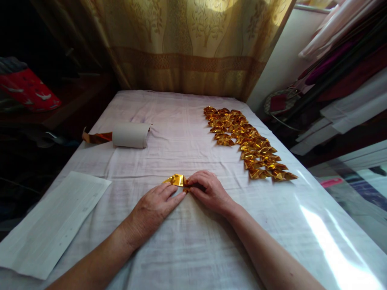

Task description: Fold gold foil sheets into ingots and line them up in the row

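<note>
A small folded piece of gold foil paper [177, 179] lies on the white cloth-covered table [187, 249], near its middle. My left hand [154, 209] rests flat beside it, fingers stretched toward the foil and touching its lower edge. My right hand [208, 190] is curled over the foil's right end, fingers pressed down on it. Several finished gold folded pieces [246, 141] lie in a long row to the right.
A white paper roll with a strip of gold foil [130, 135] lies at the back left. A sheet of white paper [51, 223] overhangs the left edge. A curtain hangs behind; stacked cloth and boards crowd the right side.
</note>
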The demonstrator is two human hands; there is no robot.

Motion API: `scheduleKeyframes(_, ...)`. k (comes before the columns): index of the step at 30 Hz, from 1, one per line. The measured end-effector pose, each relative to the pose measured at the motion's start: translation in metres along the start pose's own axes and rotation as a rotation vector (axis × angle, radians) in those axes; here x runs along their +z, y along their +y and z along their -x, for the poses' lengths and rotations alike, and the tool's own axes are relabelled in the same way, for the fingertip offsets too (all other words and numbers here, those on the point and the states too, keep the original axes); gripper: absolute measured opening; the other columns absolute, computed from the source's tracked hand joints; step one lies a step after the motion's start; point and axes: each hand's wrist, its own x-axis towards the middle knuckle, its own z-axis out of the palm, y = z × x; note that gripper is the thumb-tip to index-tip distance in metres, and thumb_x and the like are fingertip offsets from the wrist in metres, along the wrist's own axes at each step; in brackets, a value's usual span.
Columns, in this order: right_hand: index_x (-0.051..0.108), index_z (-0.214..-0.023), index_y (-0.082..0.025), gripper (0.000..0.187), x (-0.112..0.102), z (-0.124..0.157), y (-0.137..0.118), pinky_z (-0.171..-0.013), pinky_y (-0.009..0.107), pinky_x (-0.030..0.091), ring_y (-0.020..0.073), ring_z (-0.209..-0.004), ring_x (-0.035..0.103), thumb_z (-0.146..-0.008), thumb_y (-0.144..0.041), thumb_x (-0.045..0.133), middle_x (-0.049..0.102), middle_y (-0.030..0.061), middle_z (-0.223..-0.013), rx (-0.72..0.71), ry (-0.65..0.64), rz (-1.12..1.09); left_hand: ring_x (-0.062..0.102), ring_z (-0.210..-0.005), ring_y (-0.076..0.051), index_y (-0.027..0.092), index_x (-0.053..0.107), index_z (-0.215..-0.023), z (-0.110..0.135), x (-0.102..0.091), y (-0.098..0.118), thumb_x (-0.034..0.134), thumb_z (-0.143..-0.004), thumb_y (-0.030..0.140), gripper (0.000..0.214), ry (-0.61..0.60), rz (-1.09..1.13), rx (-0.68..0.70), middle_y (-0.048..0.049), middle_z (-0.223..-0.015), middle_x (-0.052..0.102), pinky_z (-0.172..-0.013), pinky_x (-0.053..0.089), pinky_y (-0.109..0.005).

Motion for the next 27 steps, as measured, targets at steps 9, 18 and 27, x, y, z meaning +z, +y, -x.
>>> scheduleKeyframes(9,0.070,-0.106,-0.025,0.018,-0.004,0.018,0.003,-0.089,0.039,0.048,0.0208,-0.099,0.064,-0.093,-0.020,0.058,0.072,0.0062,-0.106,-0.055,0.081,0.181,0.061,-0.116,-0.021,0.025,0.059,-0.130,0.002,0.005,-0.001,0.037,-0.101,0.014,0.038,0.008,-0.048,0.026,-0.0065,-0.124,0.065,-0.099,0.052,-0.036)
scheduleKeyframes(18,0.073,-0.097,-0.026,0.013,0.002,0.015,0.002,-0.085,0.037,0.047,0.0196,-0.095,0.063,-0.091,-0.022,0.062,0.072,0.0052,-0.103,-0.091,0.023,0.207,0.060,-0.116,-0.023,0.021,0.060,-0.128,0.002,0.001,-0.002,0.038,-0.100,0.015,0.036,-0.017,0.001,0.019,-0.0076,-0.123,0.067,-0.102,0.048,-0.042)
scheduleKeyframes(27,0.073,-0.090,-0.025,0.008,-0.004,0.015,0.001,-0.086,0.037,0.043,0.0197,-0.098,0.063,-0.091,-0.025,0.065,0.070,0.0048,-0.107,-0.100,-0.058,0.194,0.053,-0.124,-0.026,0.025,0.063,-0.123,-0.002,-0.007,0.012,0.050,-0.097,0.030,0.029,-0.098,0.037,-0.059,-0.0084,-0.127,0.063,-0.110,0.034,-0.049)
